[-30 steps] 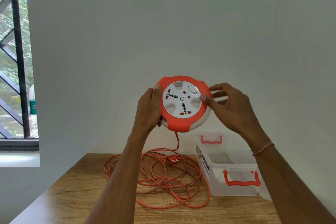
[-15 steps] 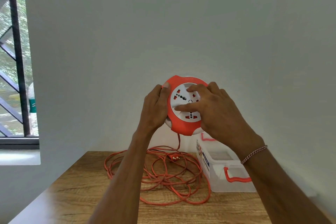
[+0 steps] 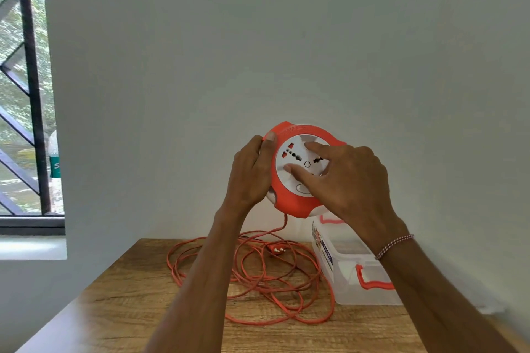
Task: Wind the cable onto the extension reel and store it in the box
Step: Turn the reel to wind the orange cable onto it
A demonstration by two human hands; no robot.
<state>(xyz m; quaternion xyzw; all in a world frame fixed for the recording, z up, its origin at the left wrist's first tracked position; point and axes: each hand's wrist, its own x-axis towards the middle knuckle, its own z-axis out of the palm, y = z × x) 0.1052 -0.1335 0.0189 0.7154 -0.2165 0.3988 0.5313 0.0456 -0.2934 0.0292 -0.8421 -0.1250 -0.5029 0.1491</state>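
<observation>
While the left hand (image 3: 250,173) grips the reel (image 3: 289,200) by its orange rim at frame centre, the right hand (image 3: 348,178) presses spread fingers (image 3: 298,171) on its white face. Cable (image 3: 258,275) lies looped on the table (image 3: 120,309) below, beside the clear box (image 3: 352,289) at lower right.

reel (image 3: 289,198) — left hand (image 3: 252,173) grips rim | right hand (image 3: 348,178) fingers on face | cable (image 3: 258,281) — table (image 3: 120,304)
</observation>
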